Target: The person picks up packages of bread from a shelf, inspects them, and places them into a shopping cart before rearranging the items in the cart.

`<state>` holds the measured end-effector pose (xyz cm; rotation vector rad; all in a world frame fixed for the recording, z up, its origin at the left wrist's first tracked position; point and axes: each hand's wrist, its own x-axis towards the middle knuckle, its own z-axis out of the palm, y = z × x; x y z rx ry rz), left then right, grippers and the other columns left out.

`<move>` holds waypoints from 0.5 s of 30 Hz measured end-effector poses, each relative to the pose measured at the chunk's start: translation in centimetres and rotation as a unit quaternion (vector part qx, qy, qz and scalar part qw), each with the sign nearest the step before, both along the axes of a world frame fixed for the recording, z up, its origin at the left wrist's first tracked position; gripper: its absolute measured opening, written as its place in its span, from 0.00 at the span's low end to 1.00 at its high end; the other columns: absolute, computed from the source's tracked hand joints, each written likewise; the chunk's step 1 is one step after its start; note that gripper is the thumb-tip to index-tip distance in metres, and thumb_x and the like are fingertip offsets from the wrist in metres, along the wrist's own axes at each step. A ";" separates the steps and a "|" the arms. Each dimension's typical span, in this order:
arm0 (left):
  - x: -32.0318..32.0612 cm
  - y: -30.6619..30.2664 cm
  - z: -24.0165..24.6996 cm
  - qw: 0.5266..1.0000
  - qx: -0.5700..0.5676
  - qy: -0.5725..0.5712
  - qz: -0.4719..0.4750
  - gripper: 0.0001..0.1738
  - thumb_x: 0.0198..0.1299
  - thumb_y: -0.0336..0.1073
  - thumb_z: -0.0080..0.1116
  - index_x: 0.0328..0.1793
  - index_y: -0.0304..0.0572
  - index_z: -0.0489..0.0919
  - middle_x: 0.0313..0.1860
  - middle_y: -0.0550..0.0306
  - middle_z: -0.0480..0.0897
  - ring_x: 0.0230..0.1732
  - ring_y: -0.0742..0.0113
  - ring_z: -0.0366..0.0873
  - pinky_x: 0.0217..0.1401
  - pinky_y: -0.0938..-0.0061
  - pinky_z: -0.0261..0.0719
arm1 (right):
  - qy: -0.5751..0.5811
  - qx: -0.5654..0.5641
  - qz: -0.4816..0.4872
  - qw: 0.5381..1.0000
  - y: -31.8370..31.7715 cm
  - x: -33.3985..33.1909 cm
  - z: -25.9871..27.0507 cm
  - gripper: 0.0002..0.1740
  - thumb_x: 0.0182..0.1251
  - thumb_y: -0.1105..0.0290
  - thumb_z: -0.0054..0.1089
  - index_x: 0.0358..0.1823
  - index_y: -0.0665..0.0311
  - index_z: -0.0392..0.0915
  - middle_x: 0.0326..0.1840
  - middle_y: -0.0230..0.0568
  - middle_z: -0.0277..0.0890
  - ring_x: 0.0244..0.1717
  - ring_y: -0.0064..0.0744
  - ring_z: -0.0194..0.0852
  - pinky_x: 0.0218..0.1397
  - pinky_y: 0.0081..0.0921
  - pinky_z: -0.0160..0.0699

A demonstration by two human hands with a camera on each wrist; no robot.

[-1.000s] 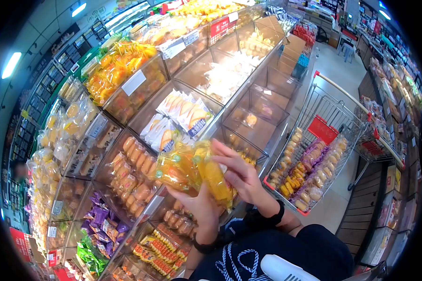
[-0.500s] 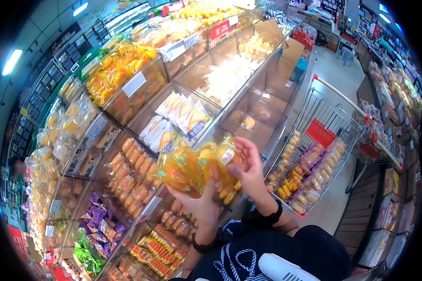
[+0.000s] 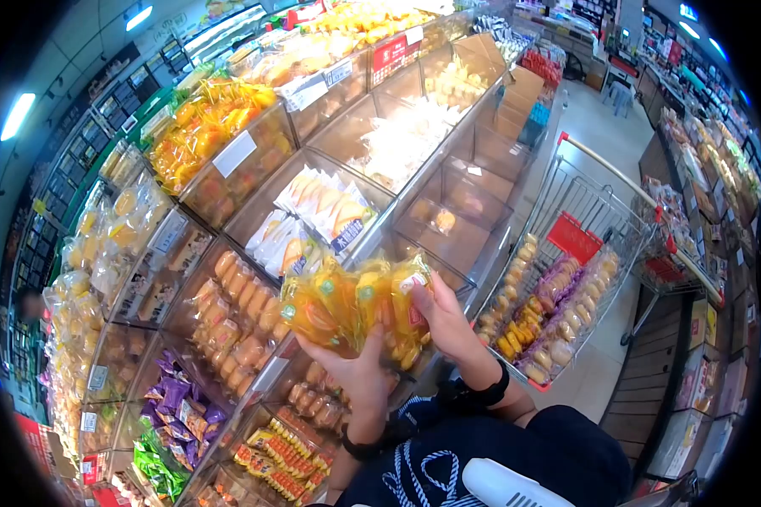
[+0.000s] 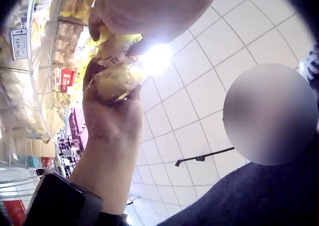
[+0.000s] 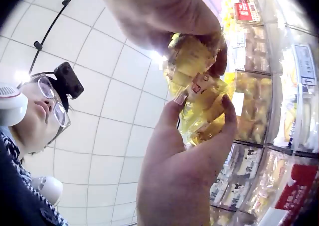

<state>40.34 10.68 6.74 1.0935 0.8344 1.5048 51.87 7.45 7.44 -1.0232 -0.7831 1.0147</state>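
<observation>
Now label [image 5: 202,82] shows on yellow packets [image 3: 330,304], hidden second ago; right hand [image 3: 451,328] pinches that end, left hand [image 3: 359,372] grips other, over bins [image 3: 469,238]. Both hands occupied.

The several small yellow food packs in clear, glossy plastic wrappers [image 3: 359,300] were bunched side by side, held up between the two hands [image 3: 365,372] [image 3: 448,325] above the clear-walled display bins [image 3: 313,372]. Their crinkled wrappers looked closed, and a red-and-white label showed on the pack at one end.
</observation>
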 end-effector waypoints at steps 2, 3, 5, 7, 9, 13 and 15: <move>0.2 -0.1 0.5 1.000 -0.006 -0.012 -0.003 0.52 0.43 0.11 0.54 0.71 0.42 0.37 0.66 0.53 0.54 0.64 0.61 0.57 0.64 0.69 0.59 | 0.000 0.036 -0.030 0.999 0.3 -0.4 -0.1 0.24 0.70 0.59 0.41 0.60 0.67 0.57 0.47 0.32 0.67 0.46 0.16 0.62 0.48 0.15 0.64; 0.2 -0.1 0.6 1.000 -0.009 -0.020 -0.003 0.52 0.43 0.11 0.54 0.71 0.42 0.37 0.66 0.53 0.54 0.64 0.61 0.57 0.64 0.69 0.60 | 0.000 0.055 -0.044 0.998 0.3 -0.5 -0.2 0.23 0.70 0.58 0.40 0.59 0.67 0.58 0.47 0.31 0.67 0.45 0.15 0.62 0.47 0.15 0.64; 0.2 -0.2 0.8 0.999 -0.018 -0.028 -0.006 0.53 0.43 0.13 0.56 0.71 0.41 0.37 0.66 0.51 0.53 0.65 0.60 0.55 0.65 0.69 0.57 | -0.012 0.053 -0.050 0.997 0.4 -0.5 -0.2 0.24 0.70 0.57 0.39 0.58 0.67 0.58 0.46 0.30 0.67 0.43 0.14 0.62 0.46 0.14 0.63; 0.1 -0.2 0.9 0.999 -0.029 -0.028 -0.012 0.55 0.42 0.17 0.60 0.71 0.39 0.35 0.67 0.48 0.51 0.67 0.60 0.51 0.67 0.67 0.51 | -0.011 0.046 -0.046 0.998 0.3 -0.4 -0.2 0.23 0.70 0.56 0.38 0.58 0.67 0.59 0.45 0.30 0.68 0.42 0.14 0.62 0.45 0.13 0.63; 0.1 -0.3 1.0 0.999 -0.027 -0.036 -0.018 0.55 0.42 0.17 0.60 0.71 0.39 0.35 0.67 0.48 0.51 0.67 0.60 0.51 0.67 0.67 0.51 | 0.004 0.034 -0.034 0.999 0.2 -0.3 -0.2 0.23 0.70 0.56 0.38 0.56 0.67 0.61 0.43 0.29 0.68 0.40 0.13 0.62 0.43 0.13 0.64; 0.0 -0.3 0.9 0.999 -0.013 -0.037 -0.024 0.55 0.42 0.17 0.60 0.71 0.39 0.35 0.67 0.48 0.51 0.67 0.60 0.51 0.67 0.67 0.51 | -0.014 0.023 -0.041 0.999 0.4 0.0 -0.9 0.26 0.69 0.52 0.39 0.56 0.67 0.65 0.43 0.31 0.70 0.41 0.16 0.64 0.45 0.13 0.63; 0.0 -0.3 0.8 0.999 -0.013 -0.040 -0.025 0.55 0.41 0.17 0.60 0.71 0.39 0.35 0.67 0.48 0.51 0.67 0.60 0.51 0.67 0.67 0.52 | -0.010 0.001 -0.017 1.000 0.2 0.5 -1.1 0.26 0.69 0.53 0.40 0.56 0.67 0.64 0.43 0.31 0.70 0.42 0.17 0.64 0.45 0.13 0.63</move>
